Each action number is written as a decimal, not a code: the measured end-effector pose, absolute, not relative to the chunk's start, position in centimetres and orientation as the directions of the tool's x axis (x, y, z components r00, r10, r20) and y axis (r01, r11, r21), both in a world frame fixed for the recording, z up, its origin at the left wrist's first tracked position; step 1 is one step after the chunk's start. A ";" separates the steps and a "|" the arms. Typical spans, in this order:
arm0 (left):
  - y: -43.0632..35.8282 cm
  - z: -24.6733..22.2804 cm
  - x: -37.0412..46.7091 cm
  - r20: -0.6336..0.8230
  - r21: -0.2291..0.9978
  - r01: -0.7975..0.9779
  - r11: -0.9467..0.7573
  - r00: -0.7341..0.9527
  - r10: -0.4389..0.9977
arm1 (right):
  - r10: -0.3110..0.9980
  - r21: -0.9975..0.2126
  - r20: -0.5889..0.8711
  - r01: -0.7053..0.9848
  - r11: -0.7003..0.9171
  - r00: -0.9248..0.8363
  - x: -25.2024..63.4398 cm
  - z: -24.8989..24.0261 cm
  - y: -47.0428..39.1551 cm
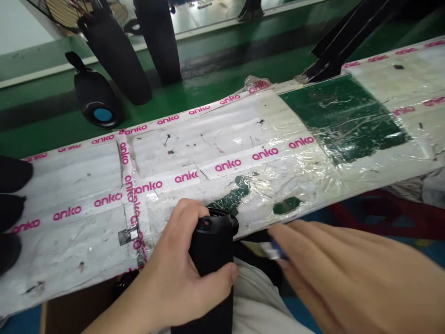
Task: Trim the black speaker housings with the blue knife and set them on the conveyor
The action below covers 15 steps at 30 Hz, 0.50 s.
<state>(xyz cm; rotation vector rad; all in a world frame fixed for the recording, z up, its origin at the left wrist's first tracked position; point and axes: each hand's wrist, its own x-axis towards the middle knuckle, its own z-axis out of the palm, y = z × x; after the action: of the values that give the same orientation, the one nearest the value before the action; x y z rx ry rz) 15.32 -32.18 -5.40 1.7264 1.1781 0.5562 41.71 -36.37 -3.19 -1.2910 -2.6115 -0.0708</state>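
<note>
My left hand (177, 278) is wrapped round a black cylindrical speaker (213, 250), its top end turned up and away from me. A small reddish spot shows on the speaker's end piece, and its lower end runs out of view over my lap. To the right, my right hand (351, 273) is closed on what looks like a small blue-handled brush (273, 250), with a silvery collar and a pale yellowish tip. Motion blurs the brush, and my fingers hide most of its handle. Its tip is near the speaker's right side; whether they touch I cannot tell.
A taped white work ledge (222, 134) with pink lettering crosses the view. Behind it, on a green belt (215, 69), are a black speaker with a blue end (102, 113) and black cylindrical bodies (120, 60). More dark rounded pieces (14, 174) lie at the left edge.
</note>
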 end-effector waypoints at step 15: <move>-32.1 -5.3 16.1 -0.111 0.891 0.442 -0.099 0.424 0.899 | 0.736 -0.004 0.250 0.760 0.650 -0.629 38.4 -5.2 -34.9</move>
<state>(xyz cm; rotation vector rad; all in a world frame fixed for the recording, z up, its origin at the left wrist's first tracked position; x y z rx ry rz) 16.10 -32.08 -5.31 1.7158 1.1732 0.5944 38.41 -34.86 -5.22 -1.2158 -2.6396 -0.1492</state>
